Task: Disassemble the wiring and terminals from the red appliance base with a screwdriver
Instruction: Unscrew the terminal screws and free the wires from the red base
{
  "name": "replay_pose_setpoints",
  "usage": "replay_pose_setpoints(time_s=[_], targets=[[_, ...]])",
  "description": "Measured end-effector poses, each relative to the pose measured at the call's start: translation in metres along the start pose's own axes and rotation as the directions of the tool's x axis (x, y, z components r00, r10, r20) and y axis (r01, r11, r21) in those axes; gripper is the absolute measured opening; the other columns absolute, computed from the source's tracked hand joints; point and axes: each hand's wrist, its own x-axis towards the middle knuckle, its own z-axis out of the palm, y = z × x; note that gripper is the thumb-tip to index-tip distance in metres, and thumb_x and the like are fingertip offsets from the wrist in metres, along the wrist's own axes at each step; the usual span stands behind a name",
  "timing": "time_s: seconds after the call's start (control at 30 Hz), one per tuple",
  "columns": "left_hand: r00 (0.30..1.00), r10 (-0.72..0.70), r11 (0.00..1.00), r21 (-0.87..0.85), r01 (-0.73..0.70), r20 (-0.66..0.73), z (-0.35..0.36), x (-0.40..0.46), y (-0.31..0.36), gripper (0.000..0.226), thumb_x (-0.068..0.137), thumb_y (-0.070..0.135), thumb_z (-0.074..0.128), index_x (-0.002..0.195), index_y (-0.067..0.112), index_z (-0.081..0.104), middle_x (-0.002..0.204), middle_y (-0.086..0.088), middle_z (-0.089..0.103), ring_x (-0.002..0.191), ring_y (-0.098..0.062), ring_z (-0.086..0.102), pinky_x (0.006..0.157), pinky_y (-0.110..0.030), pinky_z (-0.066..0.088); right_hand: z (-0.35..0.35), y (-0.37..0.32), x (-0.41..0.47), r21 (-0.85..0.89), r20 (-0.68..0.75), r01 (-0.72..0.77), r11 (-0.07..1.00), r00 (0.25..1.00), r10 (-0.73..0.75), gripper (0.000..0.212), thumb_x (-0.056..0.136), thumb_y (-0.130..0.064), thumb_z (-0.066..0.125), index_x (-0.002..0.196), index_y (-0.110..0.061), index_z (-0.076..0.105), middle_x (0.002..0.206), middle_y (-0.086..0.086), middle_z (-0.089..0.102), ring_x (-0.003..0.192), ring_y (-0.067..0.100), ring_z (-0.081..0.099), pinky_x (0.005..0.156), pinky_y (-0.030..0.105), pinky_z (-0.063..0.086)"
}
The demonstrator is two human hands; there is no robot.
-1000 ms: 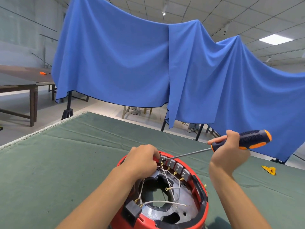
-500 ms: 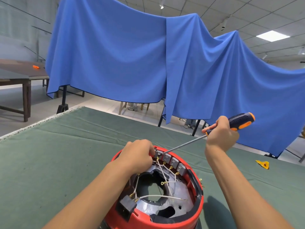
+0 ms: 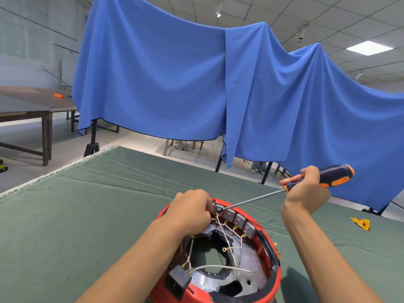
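Note:
The red appliance base lies open side up on the green cloth, bottom centre. Inside run white wires with gold ring terminals, and a row of grey terminal blocks lines its far rim. My left hand grips the far left rim beside the first block, fingers curled. My right hand holds the black and orange screwdriver by its handle. The long metal shaft slants down left and its tip sits at the leftmost block.
A black socket block sits at the base's near left. A small yellow piece lies on the green cloth at right. Blue drapes hang behind the table. Brown wooden tables stand far left.
The view shifted slightly. My right hand and the screwdriver handle stay raised at right with the tip at the leftmost terminal block. My left hand keeps its grip on the rim.

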Motion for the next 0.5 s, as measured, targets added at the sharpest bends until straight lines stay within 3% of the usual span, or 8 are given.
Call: replay_pose_setpoints(time_s=[0.23, 0.4, 0.5], targets=[[1.0, 0.007, 1.0, 0.004, -0.007, 0.005, -0.001, -0.001, 0.001, 0.035, 0.081, 0.004, 0.047, 0.1, 0.019, 0.072, 0.123, 0.0, 0.062, 0.117, -0.02, 0.052, 0.108, -0.04, 0.03, -0.018, -0.014, -0.035, 0.041, 0.21, 0.213, 0.976, 0.953, -0.217, 0.038, 0.073, -0.018, 0.049, 0.035, -0.016, 0.05, 0.035, 0.0, 0.053, 0.034, 0.014, 0.041, 0.043, 0.016, 0.037], [1.0, 0.01, 1.0, 0.013, -0.01, 0.012, -0.001, -0.002, 0.001, 0.035, 0.083, 0.004, 0.047, 0.104, 0.02, 0.071, 0.126, 0.002, 0.06, 0.117, -0.02, 0.051, 0.109, -0.041, 0.03, -0.008, -0.02, -0.044, 0.024, 0.313, 0.305, 0.952, 0.902, -0.297, 0.029, 0.073, -0.01, 0.046, 0.066, 0.018, 0.052, 0.036, -0.003, 0.053, 0.033, 0.007, 0.046, 0.045, 0.014, 0.041], [1.0, 0.005, 1.0, 0.02, -0.006, 0.018, -0.001, -0.002, 0.002, 0.036, 0.082, 0.004, 0.048, 0.106, 0.02, 0.07, 0.126, 0.001, 0.06, 0.117, -0.019, 0.051, 0.109, -0.041, 0.031, 0.002, -0.022, -0.036, -0.007, 0.314, 0.261, 0.965, 0.917, -0.246, 0.021, 0.069, -0.012, 0.046, 0.06, 0.007, 0.047, 0.032, -0.002, 0.046, 0.031, 0.013, 0.045, 0.04, 0.015, 0.036]])
